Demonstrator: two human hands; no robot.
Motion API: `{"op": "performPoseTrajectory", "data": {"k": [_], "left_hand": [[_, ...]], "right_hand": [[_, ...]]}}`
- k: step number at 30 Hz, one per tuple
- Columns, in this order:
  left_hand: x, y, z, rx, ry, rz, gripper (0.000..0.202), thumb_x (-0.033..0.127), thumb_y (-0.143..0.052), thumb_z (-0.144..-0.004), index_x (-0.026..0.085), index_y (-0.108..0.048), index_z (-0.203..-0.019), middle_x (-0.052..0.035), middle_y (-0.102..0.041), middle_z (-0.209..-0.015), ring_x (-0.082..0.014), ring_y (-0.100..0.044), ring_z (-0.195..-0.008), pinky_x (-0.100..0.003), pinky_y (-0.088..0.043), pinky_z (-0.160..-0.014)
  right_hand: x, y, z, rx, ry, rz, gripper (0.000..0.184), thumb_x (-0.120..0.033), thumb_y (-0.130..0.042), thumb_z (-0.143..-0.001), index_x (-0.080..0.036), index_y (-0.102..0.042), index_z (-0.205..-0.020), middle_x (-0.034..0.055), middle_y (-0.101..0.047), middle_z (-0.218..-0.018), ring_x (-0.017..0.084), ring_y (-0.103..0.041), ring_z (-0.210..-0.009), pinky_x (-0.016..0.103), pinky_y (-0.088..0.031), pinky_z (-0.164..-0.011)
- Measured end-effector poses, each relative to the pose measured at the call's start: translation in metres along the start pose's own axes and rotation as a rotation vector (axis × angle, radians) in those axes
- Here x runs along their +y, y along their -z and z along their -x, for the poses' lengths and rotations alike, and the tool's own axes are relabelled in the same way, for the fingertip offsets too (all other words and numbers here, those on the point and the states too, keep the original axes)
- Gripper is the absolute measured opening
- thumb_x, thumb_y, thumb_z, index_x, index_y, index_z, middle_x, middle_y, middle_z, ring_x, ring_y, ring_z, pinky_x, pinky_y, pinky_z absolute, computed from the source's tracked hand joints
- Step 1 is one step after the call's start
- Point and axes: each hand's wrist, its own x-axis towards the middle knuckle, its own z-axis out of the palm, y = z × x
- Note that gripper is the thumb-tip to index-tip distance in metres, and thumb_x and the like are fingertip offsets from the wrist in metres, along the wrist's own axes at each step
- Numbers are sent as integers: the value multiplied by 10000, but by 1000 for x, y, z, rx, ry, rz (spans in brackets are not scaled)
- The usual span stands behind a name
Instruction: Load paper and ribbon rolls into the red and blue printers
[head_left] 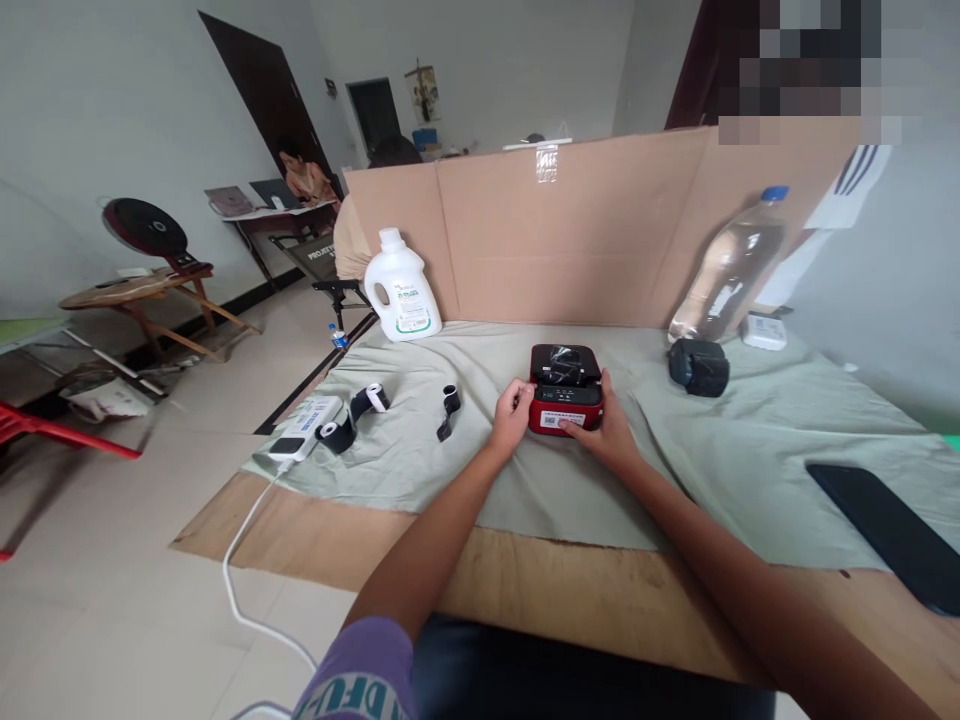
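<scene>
On the cloth in front of me stands a boxy red and black device [566,398], which looks like a small portable printer. Its top is black and glossy, and a white barcode label shows on its red front. My left hand [513,410] is curled against its left side, fingers closed. Around its right side wraps my right hand [611,425], the thumb on the front near the label. A short, partly unrolled dark strip roll [448,410] lies to the left. Farther left is another dark roll [352,415] with white ends, unwound between two coils.
A white power strip [306,428] with a cable lies at the table's left. Behind stand a white jug [403,290], a cardboard screen [562,240] and a large clear bottle [731,265]. A black roll-shaped object [698,367] and a phone [889,525] lie right. People sit beyond.
</scene>
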Motion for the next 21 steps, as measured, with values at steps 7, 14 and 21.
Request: {"op": "performPoseTrajectory", "data": {"k": [7,14,21], "left_hand": [[-1,3,9,-9,-49,44,307,436,-463,-969,196,-627,-1065,-36,-681,-922,-160,-612,-852,-268,-481,-781],[-5,4,6,-14,-67,58,333,451,-471,-970,185,-646,-1066,-37,-686,-913,-156,-611,-833,-261,-482,-763],[-5,5,6,-21,-87,34,306,392,-467,-976,189,-659,-1100,-44,-695,-966,-154,-614,-861,-268,-486,-806]], "right_hand": [[0,15,-3,-37,-5,-71,779,-520,-563,-885,-185,-314,-1543,168,-546,-1387,283,-599,-1145,445,-536,-903],[-15,42,-59,-85,-47,108,361,-358,-457,-926,-186,-743,-1063,108,-744,-1077,259,-649,-1019,410,-497,-923],[-35,38,-117,-593,157,295,269,-187,-472,-801,-173,-724,-707,36,-714,-730,196,-633,-721,297,-480,-715]]}}
